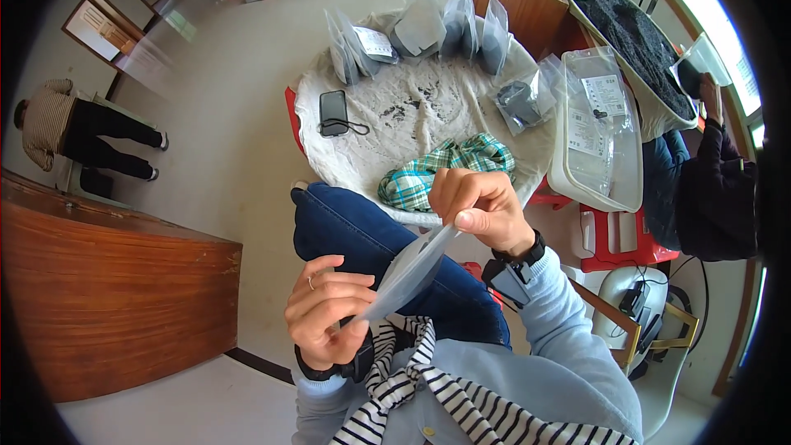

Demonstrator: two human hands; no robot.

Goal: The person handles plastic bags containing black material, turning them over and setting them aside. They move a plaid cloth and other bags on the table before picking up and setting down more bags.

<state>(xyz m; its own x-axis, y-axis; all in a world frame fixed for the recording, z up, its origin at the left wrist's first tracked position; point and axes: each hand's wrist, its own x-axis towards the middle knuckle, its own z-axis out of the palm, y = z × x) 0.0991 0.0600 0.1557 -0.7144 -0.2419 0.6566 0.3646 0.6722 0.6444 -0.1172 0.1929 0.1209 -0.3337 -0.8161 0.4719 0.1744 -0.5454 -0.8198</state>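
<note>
A translucent plastic bag (414, 272) is stretched above my lap between both hands. My left hand (331, 313) pinches its lower left end between thumb and fingers. The upper right corner is gripped in the closed fingers of my right hand (482, 204). Little or nothing can be made out inside this bag. Just beyond my right hand, a green plaid cloth (445, 166) lies crumpled at the near edge of the round table (329, 161), which has a white cover with black crumbs on it.
Several bags filled with dark grains (418, 26) stand at the table's far side. A black phone (334, 112) lies left. At right are another filled bag (519, 105), a white bin (568, 166) of flat bags, a tub of black grains (630, 33) and a co-worker (717, 181).
</note>
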